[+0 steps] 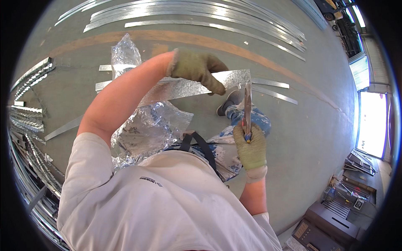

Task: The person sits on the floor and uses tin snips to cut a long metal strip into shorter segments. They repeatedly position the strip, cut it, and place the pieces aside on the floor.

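A person in a white T-shirt (167, 209) & paint-spattered jeans (234, 138) stands on a grey-green workshop floor (318, 125), seen from above the head. Left hand (199, 69), in a worn olive work glove, sits at about 12 o'clock of centre, fingers curled tight over the top edge of a galvanised sheet-metal strip (188, 88), which runs roughly 9-to-3 across the middle of the view, its right end near the tool. Right hand (251, 148), also gloved, is at approx 4 o'clock, closed round the handles of tin snips (247, 106); the blades point up toward 12 & meet the strip's right end. Can't tell how far the blades are parted. Below the strip, at 8 o'clock, crumpled silvery foil-like sheet (146, 129) hangs against the body; another crumpled bit (124, 52) shows at 11 o'clock. One dark shoe (228, 100) is just under the strip. Long cut metal strips (201, 12) lie on the floor at 12 o'clock, more stacked strips (29, 108) at 9. An orange-brown painted line (176, 37) crosses the floor. Dark machine cabinets (331, 217) at 5 o'clock; bright doorway (370, 123) at 3.
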Available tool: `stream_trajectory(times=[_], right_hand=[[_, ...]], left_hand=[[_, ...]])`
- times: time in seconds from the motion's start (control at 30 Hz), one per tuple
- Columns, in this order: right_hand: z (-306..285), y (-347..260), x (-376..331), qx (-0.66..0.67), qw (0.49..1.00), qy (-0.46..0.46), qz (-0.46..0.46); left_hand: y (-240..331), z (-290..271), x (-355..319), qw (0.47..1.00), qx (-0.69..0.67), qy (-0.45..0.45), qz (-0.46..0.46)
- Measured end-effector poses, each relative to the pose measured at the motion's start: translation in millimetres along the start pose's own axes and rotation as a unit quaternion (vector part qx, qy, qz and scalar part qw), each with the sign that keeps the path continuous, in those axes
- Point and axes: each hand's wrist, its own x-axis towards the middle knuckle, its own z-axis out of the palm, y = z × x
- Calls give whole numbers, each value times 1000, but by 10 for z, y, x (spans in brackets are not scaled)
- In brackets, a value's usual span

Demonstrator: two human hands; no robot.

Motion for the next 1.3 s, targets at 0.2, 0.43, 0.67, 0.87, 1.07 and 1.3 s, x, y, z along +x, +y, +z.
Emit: stream_trajectory(times=[0.2, 0.43, 0.67, 0.87, 1.07, 1.3], right_hand=[[14, -74, -28, 72, 996, -15, 51], [4, -14, -273, 85, 988, -104, 77], [449, -41, -329, 54, 990, -128, -17], [534, -196, -331, 45, 983, -180, -1], [693, -209, -329, 27, 979, -198, -49], [760, -265, -308, 21, 977, -210, -13]], left_hand=[[-286, -88, -537, 999, -44, 10, -28], [-427, 75, -605, 994, -99, 43, -8], [-534, 45, -553, 990, -131, 37, 33], [-544, 58, -579, 993, -90, 77, 5], [-735, 77, -498, 988, -79, 123, 40], [-740, 107, -512, 986, -103, 122, 36]])
